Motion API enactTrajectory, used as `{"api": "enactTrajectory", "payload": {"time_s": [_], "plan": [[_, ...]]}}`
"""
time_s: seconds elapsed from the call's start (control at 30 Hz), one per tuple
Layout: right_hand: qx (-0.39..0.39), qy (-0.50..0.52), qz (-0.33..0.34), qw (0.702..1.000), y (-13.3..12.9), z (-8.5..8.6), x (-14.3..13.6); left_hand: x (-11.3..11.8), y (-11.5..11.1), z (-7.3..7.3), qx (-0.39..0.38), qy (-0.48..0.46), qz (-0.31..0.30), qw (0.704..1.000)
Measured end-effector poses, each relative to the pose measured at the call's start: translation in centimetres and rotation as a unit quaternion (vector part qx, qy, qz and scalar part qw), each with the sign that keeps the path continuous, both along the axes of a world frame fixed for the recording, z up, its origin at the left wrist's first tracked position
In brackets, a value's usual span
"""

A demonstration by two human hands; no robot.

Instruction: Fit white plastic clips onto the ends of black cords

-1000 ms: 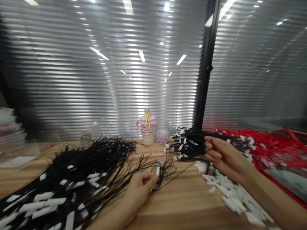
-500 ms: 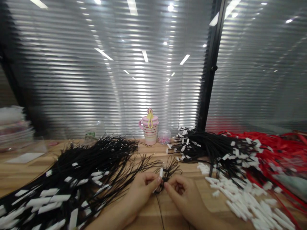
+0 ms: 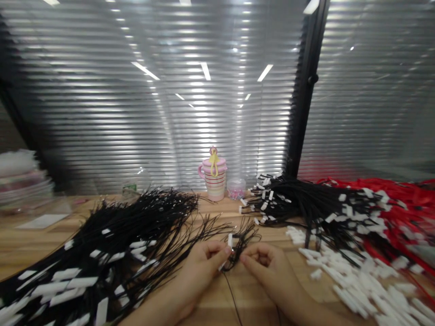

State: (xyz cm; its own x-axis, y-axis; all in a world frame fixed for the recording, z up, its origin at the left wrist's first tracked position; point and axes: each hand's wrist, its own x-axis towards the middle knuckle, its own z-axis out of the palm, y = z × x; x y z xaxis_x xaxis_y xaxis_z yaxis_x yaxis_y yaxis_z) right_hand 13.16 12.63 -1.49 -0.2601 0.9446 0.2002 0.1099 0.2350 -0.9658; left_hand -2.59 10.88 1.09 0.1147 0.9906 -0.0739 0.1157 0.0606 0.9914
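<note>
My left hand (image 3: 204, 265) is closed, pinching a small white strip (image 3: 230, 240) upright between thumb and forefinger. A thin black cord (image 3: 231, 292) hangs below those fingertips to the bottom of the view. Close by on the right, my right hand (image 3: 267, 267) has its thumb and forefinger pressed together; whatever they grip is too small to make out. The two sets of fingertips are slightly apart. Just beyond them lies a loose tangle of black cords (image 3: 245, 235).
Black cords with white pieces (image 3: 136, 222) cover the left side. At right lie another black bundle (image 3: 299, 199), loose white pieces (image 3: 360, 276) and red cords (image 3: 408, 203). A striped pink mug (image 3: 215, 181) and a small tub (image 3: 236, 188) stand before the blinds.
My right hand has drawn slightly to the right, widening the gap between the fingertips. My left hand still pinches the white strip. The camera view has shifted a little.
</note>
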Motion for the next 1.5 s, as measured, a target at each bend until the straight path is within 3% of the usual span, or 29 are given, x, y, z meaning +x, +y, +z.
{"api": "enactTrajectory", "payload": {"time_s": [0.63,1.07,1.5], "plan": [[0.013,-0.014,0.016,1.000,0.03,-0.05,-0.02,-0.23,-0.10,-0.13,0.034,0.044,-0.012,0.998],[-0.007,-0.035,-0.029,0.999,-0.27,0.55,0.00,0.03,-0.12,0.01,0.052,0.064,-0.012,0.997],[0.052,-0.071,-0.027,0.996,-0.60,-0.01,0.01,0.03,0.01,-0.91,0.125,0.157,-0.021,0.979]]}}
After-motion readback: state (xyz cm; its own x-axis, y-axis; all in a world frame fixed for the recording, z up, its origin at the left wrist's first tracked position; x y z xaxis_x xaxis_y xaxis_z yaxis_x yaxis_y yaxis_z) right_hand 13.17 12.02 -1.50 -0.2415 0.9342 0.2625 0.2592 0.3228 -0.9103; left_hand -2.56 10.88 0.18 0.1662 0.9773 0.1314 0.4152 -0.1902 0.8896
